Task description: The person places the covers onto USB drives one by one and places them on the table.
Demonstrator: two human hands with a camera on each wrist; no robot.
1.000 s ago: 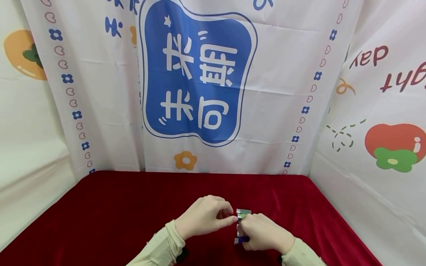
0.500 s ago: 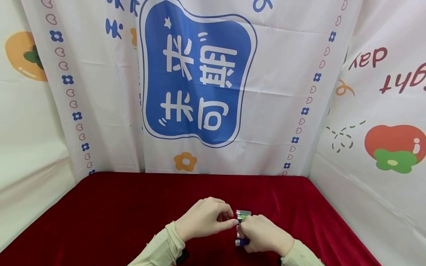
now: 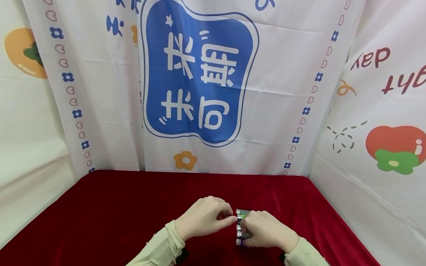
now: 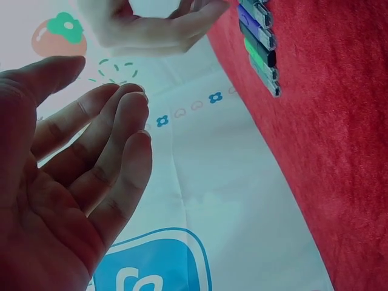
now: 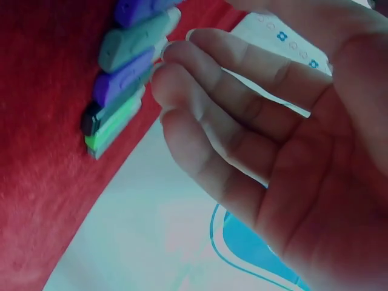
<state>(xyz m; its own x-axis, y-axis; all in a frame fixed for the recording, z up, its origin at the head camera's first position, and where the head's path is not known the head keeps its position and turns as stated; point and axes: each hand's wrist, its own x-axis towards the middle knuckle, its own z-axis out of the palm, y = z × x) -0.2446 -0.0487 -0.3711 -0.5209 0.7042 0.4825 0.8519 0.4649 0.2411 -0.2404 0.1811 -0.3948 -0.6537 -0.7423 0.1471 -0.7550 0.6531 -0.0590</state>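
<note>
Several lighters lie side by side in a row on the red cloth, their metal tops toward the left in the head view. Nearest the person is a purple lighter [image 3: 239, 242]; a green lighter [image 5: 115, 124] and a black one [image 5: 91, 119] lie toward the far end. A grey lighter [image 5: 136, 39] sits between two purple ones in the right wrist view. My right hand [image 3: 266, 229] hovers over the row from the right, fingers loosely bent, fingertips close beside the lighters, palm bare. My left hand [image 3: 206, 216] is held left of the row, thumb apart from relaxed fingers, holding nothing.
The red velvet cloth [image 3: 133, 210] covers the table. A white printed curtain [image 3: 273, 111] hangs behind its far edge, with more printed cloth [image 3: 352, 166] along the right and left sides.
My right hand has shifted slightly right and its fingers have loosened, showing more metal tops. The purple lighter has turned slightly and lies closer in line. My left hand stays nearly still.
</note>
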